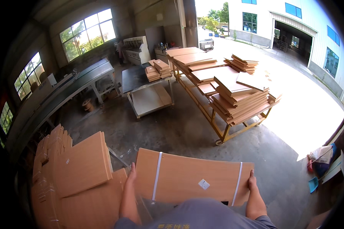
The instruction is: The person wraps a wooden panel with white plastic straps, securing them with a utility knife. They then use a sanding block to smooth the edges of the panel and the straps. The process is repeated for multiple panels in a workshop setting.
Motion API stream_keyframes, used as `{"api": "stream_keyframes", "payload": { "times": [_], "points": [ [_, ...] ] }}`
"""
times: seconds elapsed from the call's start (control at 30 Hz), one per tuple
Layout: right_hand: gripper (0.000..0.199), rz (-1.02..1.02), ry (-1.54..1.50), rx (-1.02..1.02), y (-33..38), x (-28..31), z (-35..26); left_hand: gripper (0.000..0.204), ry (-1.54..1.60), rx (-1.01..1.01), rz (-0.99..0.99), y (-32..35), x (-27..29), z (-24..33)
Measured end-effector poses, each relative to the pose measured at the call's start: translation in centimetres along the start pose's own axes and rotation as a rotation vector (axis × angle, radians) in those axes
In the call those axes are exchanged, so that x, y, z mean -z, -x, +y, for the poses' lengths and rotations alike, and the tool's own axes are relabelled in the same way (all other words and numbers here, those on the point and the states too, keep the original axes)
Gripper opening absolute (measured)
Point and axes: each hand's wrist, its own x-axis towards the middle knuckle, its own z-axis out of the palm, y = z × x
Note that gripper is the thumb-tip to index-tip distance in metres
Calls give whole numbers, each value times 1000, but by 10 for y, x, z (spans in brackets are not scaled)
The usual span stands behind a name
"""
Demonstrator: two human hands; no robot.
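A long, flat wood-coloured panel bundle [187, 177] spans the space in front of me, bound by two white straps and bearing a small white label. My left hand [132, 173] grips its left end, and my right hand [252, 180] is closed round the right end. Fingers on both sides are mostly hidden behind the bundle. Beside my left arm stands a stack of similar strapped panels [84, 160], some lying flat, with a large board on top.
Ahead to the right, a yellow wheeled cart [225, 133] carries uneven stacks of boards [240, 89]. A lower table [135, 78] with small panels stands left of it. Along the left wall runs a long conveyor [72, 87]. A blue dustpan [313, 184] lies far right, near an open doorway.
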Motion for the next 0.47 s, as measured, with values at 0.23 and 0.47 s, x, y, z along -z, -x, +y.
{"api": "stream_keyframes", "payload": {
  "times": [0.23, 0.47],
  "points": [
    [109, -169, 329, 69, -107, -189, -215, 84, 319, 114, 44, -62, 57, 8],
    [104, -342, 337, 230, -228, -413, -401, 89, 284, 307, 390, -172, 83, 58]
  ]
}}
